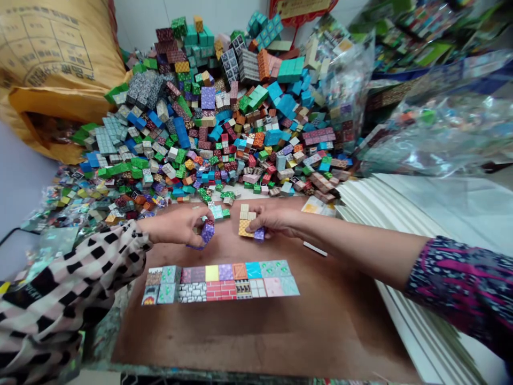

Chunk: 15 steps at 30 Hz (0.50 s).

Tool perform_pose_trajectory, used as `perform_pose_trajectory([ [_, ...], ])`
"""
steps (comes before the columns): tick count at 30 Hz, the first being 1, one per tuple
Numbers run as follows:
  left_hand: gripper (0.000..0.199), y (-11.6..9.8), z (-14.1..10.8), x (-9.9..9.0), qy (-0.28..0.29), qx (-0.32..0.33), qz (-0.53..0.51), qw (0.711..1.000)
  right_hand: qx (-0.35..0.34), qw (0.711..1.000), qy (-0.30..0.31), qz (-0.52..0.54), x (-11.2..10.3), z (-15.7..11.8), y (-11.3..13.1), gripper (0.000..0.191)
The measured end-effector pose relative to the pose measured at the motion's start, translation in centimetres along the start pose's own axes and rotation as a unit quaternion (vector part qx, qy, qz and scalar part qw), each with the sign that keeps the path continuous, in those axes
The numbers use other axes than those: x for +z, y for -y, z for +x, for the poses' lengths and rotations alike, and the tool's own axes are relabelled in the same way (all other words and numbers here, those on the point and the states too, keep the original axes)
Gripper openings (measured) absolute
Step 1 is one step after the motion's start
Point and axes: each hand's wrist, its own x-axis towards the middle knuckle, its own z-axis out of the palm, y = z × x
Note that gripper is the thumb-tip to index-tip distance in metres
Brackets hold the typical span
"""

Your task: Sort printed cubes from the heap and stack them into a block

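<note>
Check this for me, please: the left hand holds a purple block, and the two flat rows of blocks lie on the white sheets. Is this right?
The place is wrong: the two rows lie on the brown board, as the head view shows. The left hand does hold a purple block.

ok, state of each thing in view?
Checked-sleeve hand: gripping purple block
Patterned-sleeve hand: touching tan block stack
Block rows: two, lying flat on brown board
Block heap: loose, piled
Yellow sack: open, slumped
</note>
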Motion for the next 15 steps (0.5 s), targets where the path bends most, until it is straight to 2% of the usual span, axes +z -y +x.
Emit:
perform_pose_trajectory([
  [4, 0.042, -0.5, 0.4, 0.4, 0.027, 0.000, 0.067, 0.997, -0.022, 1.000, 0.001, -0.005, -0.4, -0.4, 0.4, 0.033],
  [9, 0.039, -1.3, 1.1, 0.9, 0.045, -0.018, 0.159, 0.986, -0.014, 0.987, -0.104, -0.118, -1.7, -0.7, 0.3, 0.045],
  [15, 0.027, -0.8, 1.8, 1.3, 0.040, 0.017, 0.193, 0.980, -0.041, 0.961, -0.094, -0.256, -2.5, -1.0, 0.4, 0.052],
])
